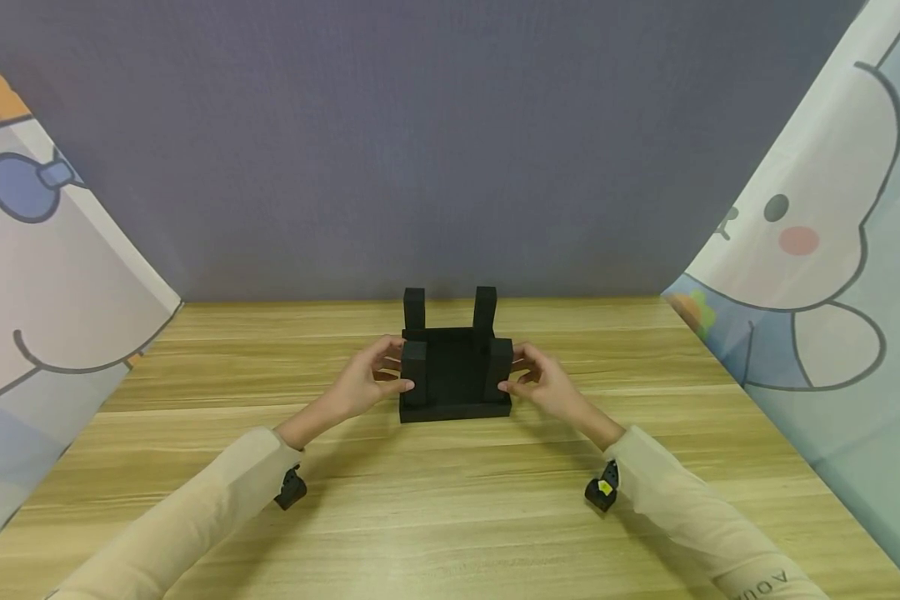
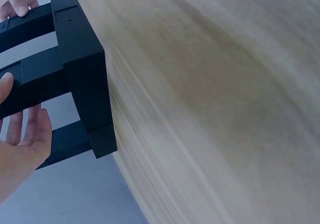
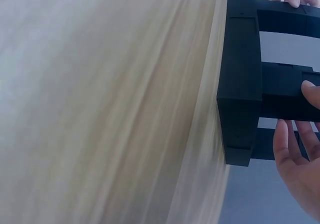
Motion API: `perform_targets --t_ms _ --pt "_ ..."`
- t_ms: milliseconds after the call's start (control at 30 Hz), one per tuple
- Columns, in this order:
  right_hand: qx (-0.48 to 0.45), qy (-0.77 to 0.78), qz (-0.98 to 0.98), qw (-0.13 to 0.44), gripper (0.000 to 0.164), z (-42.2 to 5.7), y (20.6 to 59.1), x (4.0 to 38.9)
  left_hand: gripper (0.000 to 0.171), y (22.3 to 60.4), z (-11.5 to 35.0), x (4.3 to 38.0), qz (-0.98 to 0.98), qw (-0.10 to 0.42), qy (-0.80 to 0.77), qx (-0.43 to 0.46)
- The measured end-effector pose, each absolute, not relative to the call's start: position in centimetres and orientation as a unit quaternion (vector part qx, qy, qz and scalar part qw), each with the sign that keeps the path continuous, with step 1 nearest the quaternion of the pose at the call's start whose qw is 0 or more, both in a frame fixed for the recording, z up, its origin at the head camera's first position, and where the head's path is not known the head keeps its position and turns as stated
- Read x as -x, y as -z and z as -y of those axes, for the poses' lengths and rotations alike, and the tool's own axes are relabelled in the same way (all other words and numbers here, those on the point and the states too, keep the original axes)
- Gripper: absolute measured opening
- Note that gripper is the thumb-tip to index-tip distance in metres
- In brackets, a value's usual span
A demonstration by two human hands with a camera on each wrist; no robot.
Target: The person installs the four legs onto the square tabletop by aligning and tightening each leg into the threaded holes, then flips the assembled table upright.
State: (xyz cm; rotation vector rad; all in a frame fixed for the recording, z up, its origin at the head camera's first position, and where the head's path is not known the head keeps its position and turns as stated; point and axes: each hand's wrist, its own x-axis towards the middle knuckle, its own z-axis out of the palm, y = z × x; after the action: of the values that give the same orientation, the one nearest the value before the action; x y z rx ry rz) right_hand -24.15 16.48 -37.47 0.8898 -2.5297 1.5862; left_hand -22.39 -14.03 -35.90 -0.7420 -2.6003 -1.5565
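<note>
A black square base (image 1: 456, 412) with upright posts at its corners stands on the wooden table. My left hand (image 1: 367, 379) grips the front left post (image 1: 415, 367), thumb on its near face and fingers along its outer side. On the other side, my right hand (image 1: 543, 382) holds the front right post (image 1: 499, 362) the same way. Behind them rise the back left post (image 1: 415, 308) and the back right post (image 1: 484, 307), untouched by either hand. Both wrist views show the thumb on a post and the base (image 2: 82, 79) flat on the table.
The wooden table (image 1: 450, 517) extends around the frame. A grey panel (image 1: 435, 150) rises behind it, and cartoon-printed cloths hang at the left (image 1: 60, 275) and right (image 1: 817, 275). Small black cameras sit at both wrists.
</note>
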Motion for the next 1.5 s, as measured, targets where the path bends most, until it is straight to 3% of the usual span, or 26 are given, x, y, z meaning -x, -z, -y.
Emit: perform_targets --t_ms 533,1067,1500 --pt "-0.279 -0.534 0.798 0.027 0.038 -16.5 37.4 24.0 0.059 35.2 14.3 22.2 0.828 0.004 0.506 0.241" --pt "-0.249 -0.564 0.788 0.008 0.041 -16.7 35.5 23.5 0.067 34.1 14.5 22.1 0.789 -0.052 0.574 0.212" --pt "-0.224 -0.593 0.773 -0.004 0.042 -16.5 34.4 22.9 0.067 33.3 14.1 21.6 0.771 -0.046 0.600 0.210"
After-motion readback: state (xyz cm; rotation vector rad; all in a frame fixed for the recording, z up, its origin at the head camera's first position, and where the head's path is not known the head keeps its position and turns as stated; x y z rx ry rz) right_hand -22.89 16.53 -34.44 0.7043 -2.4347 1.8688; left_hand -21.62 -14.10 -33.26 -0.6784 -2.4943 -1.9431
